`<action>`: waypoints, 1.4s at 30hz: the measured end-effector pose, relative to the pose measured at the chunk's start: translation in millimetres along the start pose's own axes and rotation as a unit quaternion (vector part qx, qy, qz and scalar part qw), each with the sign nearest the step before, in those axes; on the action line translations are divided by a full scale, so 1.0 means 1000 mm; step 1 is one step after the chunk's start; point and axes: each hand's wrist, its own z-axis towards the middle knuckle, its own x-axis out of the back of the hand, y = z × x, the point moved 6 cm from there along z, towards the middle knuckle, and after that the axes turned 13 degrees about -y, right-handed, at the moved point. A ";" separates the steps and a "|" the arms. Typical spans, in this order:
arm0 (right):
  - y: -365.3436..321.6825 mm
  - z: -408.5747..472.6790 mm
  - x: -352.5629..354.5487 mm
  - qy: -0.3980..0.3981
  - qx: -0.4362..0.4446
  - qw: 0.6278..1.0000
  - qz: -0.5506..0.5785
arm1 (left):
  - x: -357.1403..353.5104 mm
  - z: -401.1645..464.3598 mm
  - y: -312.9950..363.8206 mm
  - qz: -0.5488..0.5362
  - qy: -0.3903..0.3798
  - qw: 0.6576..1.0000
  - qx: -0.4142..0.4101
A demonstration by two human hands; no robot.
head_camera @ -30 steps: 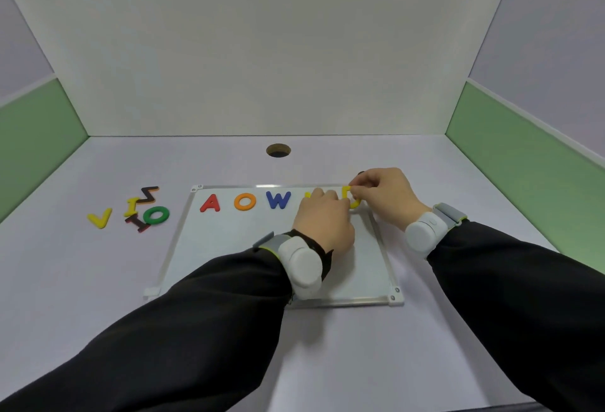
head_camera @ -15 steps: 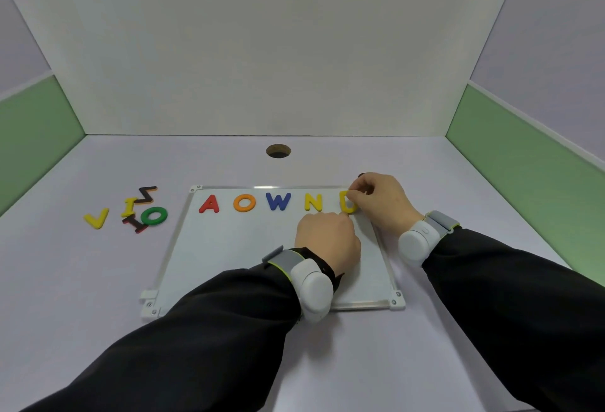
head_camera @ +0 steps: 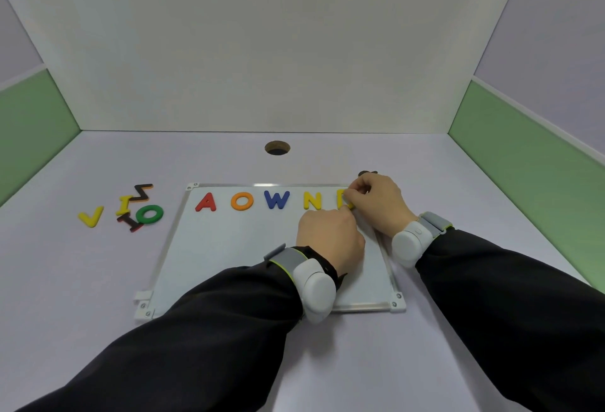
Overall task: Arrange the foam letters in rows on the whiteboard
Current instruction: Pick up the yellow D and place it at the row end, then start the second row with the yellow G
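Note:
A whiteboard (head_camera: 229,254) lies flat on the table. Along its top edge stand a red A (head_camera: 206,202), an orange O (head_camera: 242,201), a blue W (head_camera: 277,199) and a yellow N (head_camera: 311,200). A fifth yellow letter (head_camera: 342,199) sits at the row's right end, mostly hidden by my fingers. My right hand (head_camera: 376,202) pinches that letter from the right. My left hand (head_camera: 330,234) rests curled on the board just below it, one fingertip touching the letter's lower edge.
Left of the board lie loose letters: a yellow V (head_camera: 90,216), a yellow I (head_camera: 123,204), a dark Z (head_camera: 142,192), a dark I (head_camera: 131,222) and a green O (head_camera: 149,214). A round hole (head_camera: 277,148) is in the table behind. A dark piece (head_camera: 367,173) shows behind my right hand.
My left hand has drawn back toward me, uncovering the yellow N. My right hand has stayed on the last yellow letter at the row's right end.

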 end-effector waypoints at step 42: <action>0.047 -0.002 0.054 0.077 -0.071 0.995 -0.005 | 0.035 0.064 0.005 -0.034 0.018 0.999 -0.018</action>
